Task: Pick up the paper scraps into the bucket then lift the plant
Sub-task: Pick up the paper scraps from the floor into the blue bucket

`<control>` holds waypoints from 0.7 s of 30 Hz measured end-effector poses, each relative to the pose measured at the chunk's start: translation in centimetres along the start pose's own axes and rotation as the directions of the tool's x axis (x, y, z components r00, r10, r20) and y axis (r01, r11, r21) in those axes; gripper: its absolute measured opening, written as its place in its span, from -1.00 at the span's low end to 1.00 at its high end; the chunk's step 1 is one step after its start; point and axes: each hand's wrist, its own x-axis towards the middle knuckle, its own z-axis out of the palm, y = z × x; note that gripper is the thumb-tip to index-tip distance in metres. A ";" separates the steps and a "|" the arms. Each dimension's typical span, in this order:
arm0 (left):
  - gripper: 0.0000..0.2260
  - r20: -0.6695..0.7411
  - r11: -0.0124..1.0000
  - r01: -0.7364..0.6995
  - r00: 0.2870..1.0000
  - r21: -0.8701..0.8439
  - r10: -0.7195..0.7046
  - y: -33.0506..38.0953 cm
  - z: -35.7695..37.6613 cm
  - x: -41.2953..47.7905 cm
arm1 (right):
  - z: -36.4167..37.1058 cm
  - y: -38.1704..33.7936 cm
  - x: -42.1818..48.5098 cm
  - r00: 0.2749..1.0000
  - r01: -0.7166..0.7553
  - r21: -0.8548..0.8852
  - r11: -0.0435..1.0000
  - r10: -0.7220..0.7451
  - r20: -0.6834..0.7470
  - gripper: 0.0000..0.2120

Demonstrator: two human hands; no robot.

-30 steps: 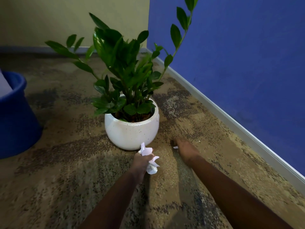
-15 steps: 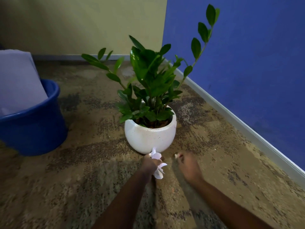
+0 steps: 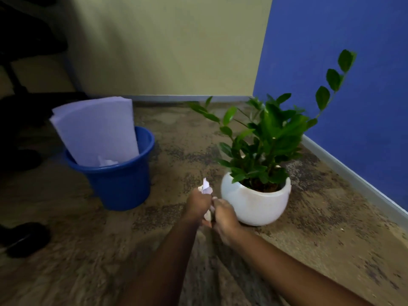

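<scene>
My left hand grips a bunch of white paper scraps, which stick out above and below the fist. My right hand is pressed against the left one and pinches a small scrap at its fingertips. Both hands hover just left of the white round pot holding the green plant. The blue bucket stands on the floor to the left, with folded white sheets and a crumpled scrap inside it.
A blue wall with a grey skirting board runs along the right, and a beige wall closes the back. Dark chair parts and a dark shoe-like shape sit at the far left. The mottled brown floor lies between bucket and pot.
My right hand lifted a small scrap off the floor and came up against my left hand. My view swung left, bringing the whole bucket into sight.
</scene>
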 end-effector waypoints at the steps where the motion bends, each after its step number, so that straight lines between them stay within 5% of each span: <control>1: -0.79 -0.014 0.999 -0.040 0.999 -0.022 0.040 1.3 -0.9 0.0 | 1.0 -1.2 -0.1 1.000 0.016 0.039 0.999 -0.016 0.004 -0.65; 6: -0.77 -0.095 0.981 -0.158 0.984 -0.114 0.148 7.3 -5.9 1.1 | 5.5 -7.3 0.0 0.994 0.071 0.127 0.989 -0.081 0.077 -0.82; 8: -0.85 -0.127 0.971 -0.195 0.976 -0.138 0.178 9.3 -8.0 1.6 | 7.7 -9.5 0.0 0.991 0.088 0.133 0.987 -0.100 0.088 -0.78; 11: -0.71 -0.207 0.955 -0.224 0.961 -0.192 0.184 10.9 -11.1 3.2 | 11.4 -11.8 -0.1 0.986 0.103 0.131 0.986 -0.118 0.115 -0.74; 15: -0.70 -0.354 0.926 -0.200 0.932 -0.320 0.080 11.5 -15.4 5.3 | 15.4 -13.1 -0.3 0.985 0.078 0.082 0.994 -0.090 0.150 -0.87; 21: -0.65 -0.445 0.842 -0.134 0.885 -0.523 -0.136 10.4 -19.4 7.3 | 18.7 -13.1 0.1 0.989 0.024 0.091 0.996 -0.037 0.142 -0.65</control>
